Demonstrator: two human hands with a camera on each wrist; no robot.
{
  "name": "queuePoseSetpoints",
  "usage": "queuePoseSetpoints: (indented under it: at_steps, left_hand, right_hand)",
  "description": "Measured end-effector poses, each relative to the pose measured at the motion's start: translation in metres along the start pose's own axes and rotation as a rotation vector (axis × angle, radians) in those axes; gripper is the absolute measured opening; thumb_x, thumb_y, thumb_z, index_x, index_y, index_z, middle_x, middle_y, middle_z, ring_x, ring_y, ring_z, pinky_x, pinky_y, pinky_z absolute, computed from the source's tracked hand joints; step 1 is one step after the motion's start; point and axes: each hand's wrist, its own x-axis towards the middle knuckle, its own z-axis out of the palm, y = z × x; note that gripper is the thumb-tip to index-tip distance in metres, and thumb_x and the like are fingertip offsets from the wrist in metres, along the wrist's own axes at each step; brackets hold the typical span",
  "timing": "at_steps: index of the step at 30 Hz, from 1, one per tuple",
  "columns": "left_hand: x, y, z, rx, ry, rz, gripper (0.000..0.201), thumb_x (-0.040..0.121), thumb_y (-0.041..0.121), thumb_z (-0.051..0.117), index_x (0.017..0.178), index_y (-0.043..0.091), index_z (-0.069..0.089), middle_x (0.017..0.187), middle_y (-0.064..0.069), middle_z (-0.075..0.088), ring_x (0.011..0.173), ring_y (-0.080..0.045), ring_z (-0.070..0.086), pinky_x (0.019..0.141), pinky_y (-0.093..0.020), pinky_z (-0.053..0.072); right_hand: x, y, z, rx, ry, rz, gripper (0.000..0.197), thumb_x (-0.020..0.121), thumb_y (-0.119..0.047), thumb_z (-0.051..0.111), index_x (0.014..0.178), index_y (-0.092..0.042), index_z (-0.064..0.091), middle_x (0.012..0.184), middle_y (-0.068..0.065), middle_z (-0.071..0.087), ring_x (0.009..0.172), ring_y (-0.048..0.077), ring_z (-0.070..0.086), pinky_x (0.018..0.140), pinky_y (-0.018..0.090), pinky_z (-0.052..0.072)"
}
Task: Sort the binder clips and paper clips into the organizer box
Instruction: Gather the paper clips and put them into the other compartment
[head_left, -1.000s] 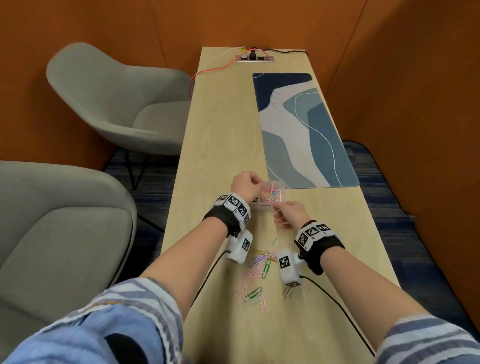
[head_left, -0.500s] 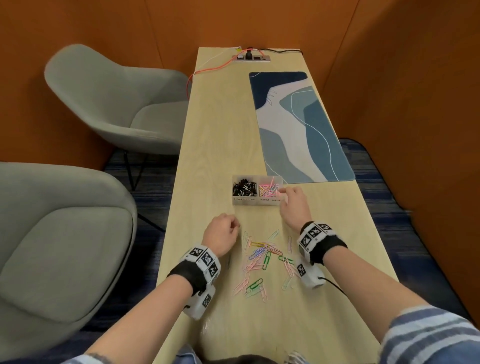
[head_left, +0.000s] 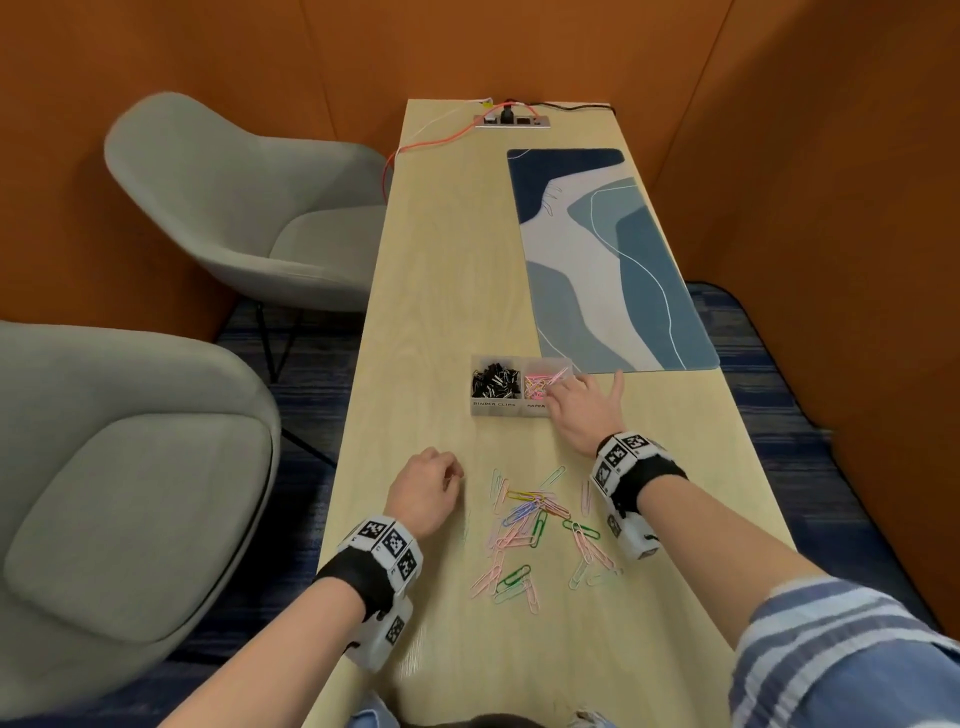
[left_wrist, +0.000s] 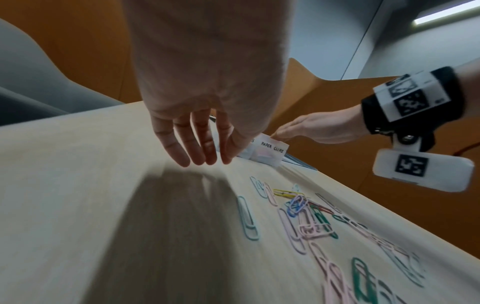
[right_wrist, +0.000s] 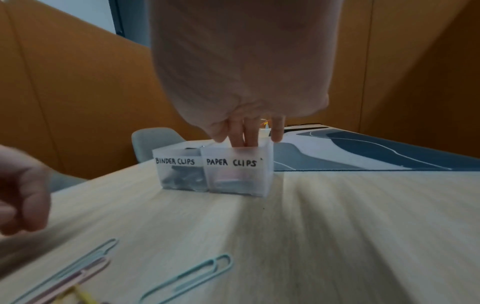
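A clear organizer box (head_left: 497, 408) stands mid-table, labelled "BINDER CLIPS" left and "PAPER CLIPS" right (right_wrist: 231, 163). Black binder clips (head_left: 496, 382) fill the left compartment and coloured paper clips (head_left: 537, 385) lie in the right one. My right hand (head_left: 560, 388) reaches over the right compartment, fingers (right_wrist: 237, 137) straight and dipping past its rim, thumb spread; I see nothing held. Several coloured paper clips (head_left: 530, 519) lie loose nearer me. My left hand (head_left: 451, 477) hovers just left of that pile, fingers (left_wrist: 197, 148) hanging relaxed and empty.
A blue patterned desk mat (head_left: 613, 260) lies behind the box on the right. A power strip (head_left: 511, 121) with an orange cable sits at the far end. Two grey chairs (head_left: 249, 208) stand beyond the table's left edge. Orange walls close in on the right.
My left hand has drawn back from the box to the table left of the loose pile. My right hand has moved forward from the box's front to over the paper clip compartment.
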Motion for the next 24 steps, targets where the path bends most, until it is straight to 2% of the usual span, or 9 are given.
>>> queuePoseSetpoints:
  at_steps: [2,4,6,8,11,15,20,22,24]
  left_hand:
    - [-0.003,0.006,0.001,0.022,-0.027,0.005,0.023,0.094,0.030,0.047,0.107,0.018,0.061,0.110,-0.003,0.058,0.107,-0.021,0.055,0.088,-0.032,0.048]
    - [-0.010,0.013,0.003,0.102,-0.097,-0.017,0.040,0.091,0.049,0.046,0.116,0.018,0.054,0.117,-0.004,0.053,0.111,-0.024,0.051,0.091,-0.038,0.048]
    - [-0.018,0.015,0.005,0.184,-0.176,-0.062,0.069,0.078,0.071,0.049,0.120,0.017,0.044,0.118,-0.006,0.047,0.108,-0.026,0.051,0.089,-0.040,0.048]
    - [-0.028,0.017,0.006,0.193,-0.258,-0.106,0.086,0.063,0.080,0.057,0.118,0.016,0.038,0.116,-0.006,0.043,0.101,-0.027,0.056,0.085,-0.039,0.049]
    - [-0.038,0.023,0.016,0.154,-0.370,-0.125,0.095,0.054,0.074,0.071,0.119,0.017,0.031,0.118,-0.007,0.039,0.097,-0.029,0.059,0.084,-0.039,0.051]
    - [-0.040,0.037,0.035,0.148,-0.369,-0.030,0.096,0.051,0.060,0.082,0.120,0.018,0.029,0.118,-0.008,0.036,0.099,-0.032,0.058,0.086,-0.042,0.052]
    - [-0.019,0.049,0.042,0.110,-0.308,0.024,0.072,0.069,0.032,0.081,0.121,0.014,0.036,0.123,-0.011,0.038,0.098,-0.032,0.058,0.086,-0.044,0.053]
    - [-0.007,0.052,0.039,0.098,-0.275,0.072,0.053,0.078,0.022,0.073,0.119,0.011,0.042,0.123,-0.012,0.041,0.098,-0.031,0.058,0.084,-0.041,0.052]
    - [0.002,0.053,0.035,0.117,-0.254,0.128,0.037,0.084,0.018,0.065,0.116,0.009,0.047,0.121,-0.012,0.045,0.099,-0.030,0.058,0.083,-0.039,0.051]
  right_hand:
    - [-0.016,0.001,0.001,0.117,0.092,0.035,0.035,0.097,-0.022,0.032,0.125,-0.020,0.053,0.130,0.004,0.052,0.127,0.024,0.041,0.112,0.059,0.012]
    - [-0.039,0.004,0.005,0.245,0.079,0.072,0.035,0.093,-0.016,0.037,0.124,-0.017,0.052,0.125,0.008,0.050,0.121,0.028,0.045,0.107,0.047,0.029]
    - [-0.068,0.007,0.013,0.327,-0.059,0.133,0.037,0.090,-0.021,0.043,0.126,-0.014,0.049,0.125,0.010,0.045,0.117,0.029,0.048,0.100,0.041,0.041]
    - [-0.097,0.010,0.022,0.326,-0.213,0.263,0.050,0.087,-0.039,0.048,0.130,-0.015,0.041,0.127,0.012,0.040,0.115,0.032,0.051,0.097,0.040,0.045]
    - [-0.129,0.007,0.035,0.350,-0.344,0.412,0.065,0.084,-0.055,0.046,0.133,-0.015,0.034,0.131,0.014,0.034,0.119,0.034,0.050,0.099,0.040,0.041]
    - [-0.140,-0.010,0.044,0.457,-0.329,0.393,0.064,0.085,-0.041,0.052,0.137,-0.008,0.034,0.129,0.017,0.034,0.121,0.036,0.044,0.105,0.036,0.037]
    - [-0.135,-0.016,0.045,0.555,-0.303,0.283,0.071,0.081,-0.030,0.061,0.142,-0.012,0.031,0.127,0.013,0.034,0.122,0.030,0.042,0.108,0.032,0.035]
    - [-0.139,-0.008,0.044,0.449,-0.267,0.256,0.077,0.076,-0.030,0.065,0.143,-0.016,0.028,0.129,0.012,0.033,0.122,0.029,0.040,0.103,0.035,0.040]
    - [-0.143,0.000,0.046,0.282,-0.277,0.246,0.096,0.069,-0.039,0.071,0.146,-0.021,0.016,0.142,0.012,0.025,0.130,0.029,0.031,0.101,0.042,0.041]
